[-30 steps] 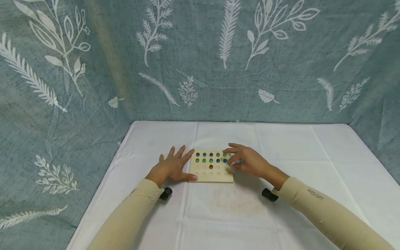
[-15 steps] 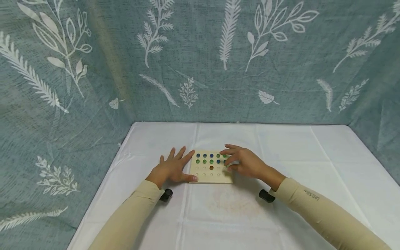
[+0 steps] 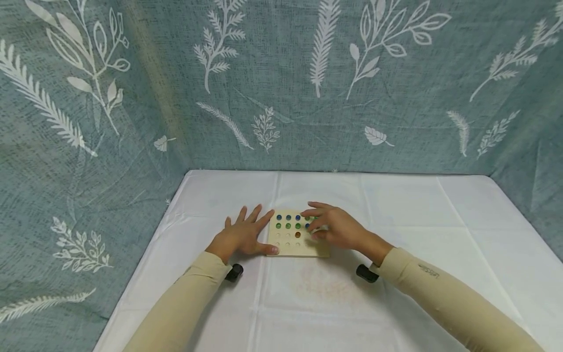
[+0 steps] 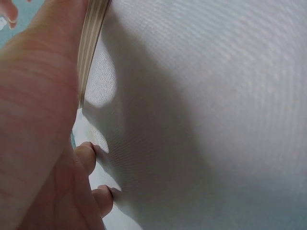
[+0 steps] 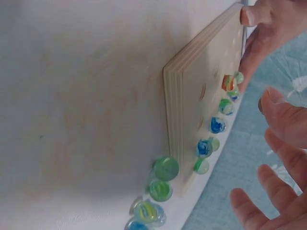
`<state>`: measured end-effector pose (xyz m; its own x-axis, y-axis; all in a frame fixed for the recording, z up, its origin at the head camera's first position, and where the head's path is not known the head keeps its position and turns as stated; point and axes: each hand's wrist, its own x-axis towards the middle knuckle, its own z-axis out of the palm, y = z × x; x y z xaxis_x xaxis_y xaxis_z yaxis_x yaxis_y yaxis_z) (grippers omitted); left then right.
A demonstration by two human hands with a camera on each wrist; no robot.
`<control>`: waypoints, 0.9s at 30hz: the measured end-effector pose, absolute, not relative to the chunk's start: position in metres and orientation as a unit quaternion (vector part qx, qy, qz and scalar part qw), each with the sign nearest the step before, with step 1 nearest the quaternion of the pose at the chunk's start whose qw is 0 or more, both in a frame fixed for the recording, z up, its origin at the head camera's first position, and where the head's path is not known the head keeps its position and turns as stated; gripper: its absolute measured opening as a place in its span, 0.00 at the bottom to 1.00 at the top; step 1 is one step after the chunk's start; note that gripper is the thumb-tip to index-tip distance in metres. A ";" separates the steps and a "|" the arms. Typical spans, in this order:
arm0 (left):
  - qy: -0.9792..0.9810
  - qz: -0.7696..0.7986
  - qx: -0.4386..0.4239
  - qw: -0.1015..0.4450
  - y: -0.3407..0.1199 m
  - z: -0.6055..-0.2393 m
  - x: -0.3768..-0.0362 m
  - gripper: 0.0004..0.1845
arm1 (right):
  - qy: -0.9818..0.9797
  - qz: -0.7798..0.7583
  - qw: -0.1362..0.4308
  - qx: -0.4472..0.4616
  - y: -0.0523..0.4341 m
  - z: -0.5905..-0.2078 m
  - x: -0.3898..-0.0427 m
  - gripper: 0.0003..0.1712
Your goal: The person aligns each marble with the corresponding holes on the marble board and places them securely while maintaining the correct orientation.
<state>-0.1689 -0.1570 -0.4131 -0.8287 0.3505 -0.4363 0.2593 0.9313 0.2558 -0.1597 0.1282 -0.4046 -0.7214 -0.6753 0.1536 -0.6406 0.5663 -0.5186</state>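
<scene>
A pale wooden board (image 3: 281,252) with rows of round hollows lies on the white cloth. Green and blue marbles fill its two far rows; an orange-brown marble (image 3: 297,234) sits in the third row. My left hand (image 3: 241,238) is spread at the board's left side, thumb on the near left corner and index fingertip at the far left corner. Over the board's right part hovers my right hand (image 3: 340,227), fingers loosely bent and apart, hiding some marbles. In the right wrist view its thumb (image 5: 280,112) stands off the marbles, and nothing shows between the fingers.
Several loose marbles, among them a green marble (image 5: 166,168), lie on the cloth beside the board's right edge in the right wrist view. My right hand covers that spot in the head view. A patterned curtain (image 3: 281,137) stands behind the table.
My right hand has moved left across the board, covering more of the right-hand marbles. My left hand stays at the board's left side, and the visible marbles keep their places.
</scene>
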 end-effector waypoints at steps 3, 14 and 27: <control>0.951 0.094 0.161 0.246 -0.157 -0.413 -0.169 0.57 | 0.883 -0.280 0.032 -0.375 0.125 -0.405 -0.160 0.08; 0.953 0.089 0.152 0.247 -0.157 -0.411 -0.171 0.58 | 0.882 -0.272 0.034 -0.384 0.112 -0.407 -0.161 0.08; 0.952 0.088 0.150 0.253 -0.158 -0.414 -0.171 0.58 | 0.878 -0.268 0.036 -0.394 0.099 -0.412 -0.161 0.07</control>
<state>-0.1714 -0.1575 -0.4143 -0.8272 0.3296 -0.4551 0.2404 0.9396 0.2435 -0.1611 0.0987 -0.4120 -0.6866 -0.7119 0.1478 -0.6734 0.5460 -0.4983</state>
